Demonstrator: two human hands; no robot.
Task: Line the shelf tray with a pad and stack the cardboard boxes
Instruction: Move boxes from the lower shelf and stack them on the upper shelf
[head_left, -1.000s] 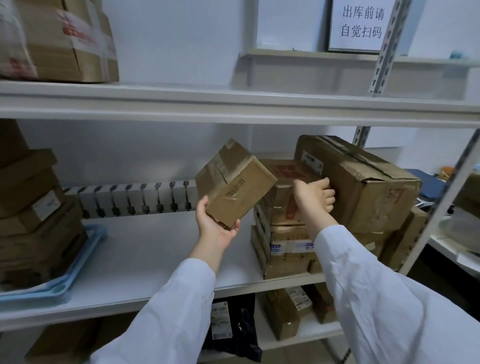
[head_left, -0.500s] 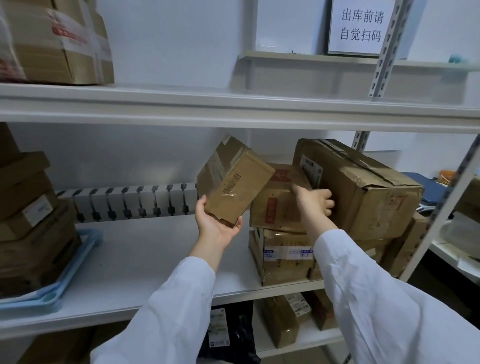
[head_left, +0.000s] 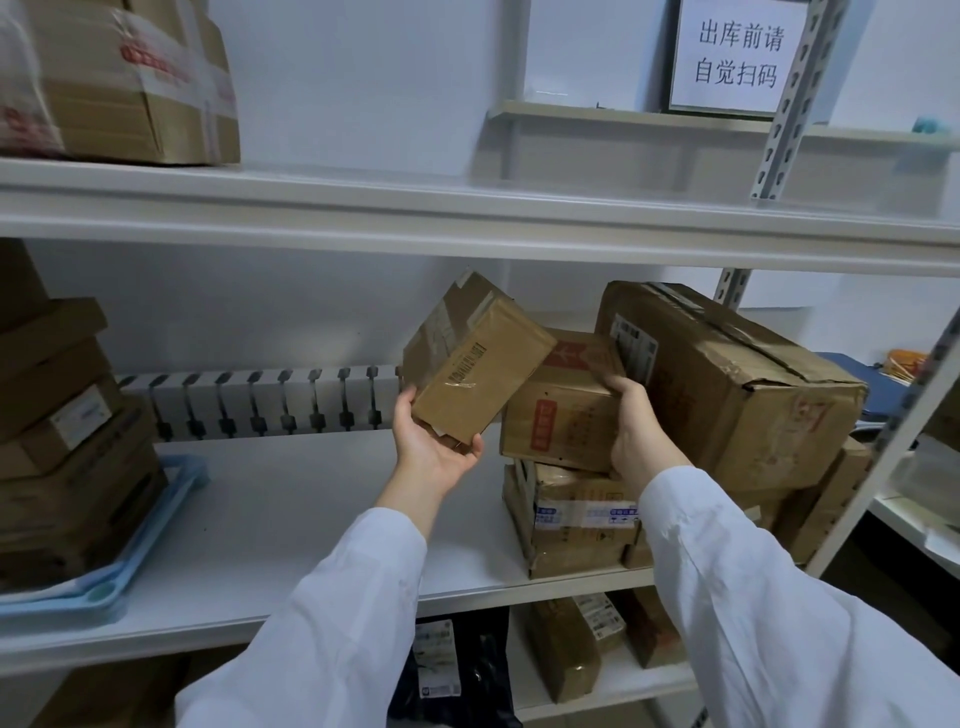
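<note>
My left hand (head_left: 434, 449) holds a small tilted cardboard box (head_left: 475, 364) by its lower end, above the middle shelf (head_left: 291, 509). My right hand (head_left: 641, 431) grips the right side of a second box with red tape (head_left: 558, 410), lifted and tilted off the taped box (head_left: 576, 519) under it. A big crumpled box (head_left: 737, 384) leans right beside that hand. At the far left a blue tray (head_left: 156, 525) carries a stack of flat boxes (head_left: 62, 441).
A white slotted rail (head_left: 270, 402) lies along the back of the shelf. The upper shelf (head_left: 467, 208) holds a taped box (head_left: 130, 83) at left. Below, more boxes (head_left: 582, 639) and a black bag (head_left: 457, 670) sit. A shelf post (head_left: 904, 426) stands at right.
My right hand has pulled the red-taped box up and toward me, tilting it off the stack. My left hand keeps the small box in nearly the same place.
</note>
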